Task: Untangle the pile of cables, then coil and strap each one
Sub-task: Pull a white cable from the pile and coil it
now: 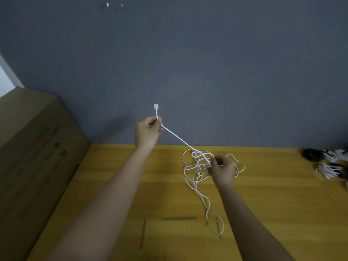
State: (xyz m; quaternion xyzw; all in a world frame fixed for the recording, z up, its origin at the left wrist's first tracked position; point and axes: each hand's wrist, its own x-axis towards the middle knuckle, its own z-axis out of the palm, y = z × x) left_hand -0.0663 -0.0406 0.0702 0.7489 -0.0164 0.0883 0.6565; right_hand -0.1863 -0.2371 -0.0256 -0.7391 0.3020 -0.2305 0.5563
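Your forearms reach out over the yellow wooden desk [116,194], with a large cardboard box [37,157] beside it on the left. Your left hand [147,131] is raised, pinching a white cable [177,137] just below its plug [156,106]. Your right hand [223,169] grips the tangled loops [195,166] above the desk. Coiled cables [327,162] lie at the far right edge.

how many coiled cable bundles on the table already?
3, far right table edge: black coiled bundle, white coiled bundle beside it, another white bundle nearer. More may lie out of frame.
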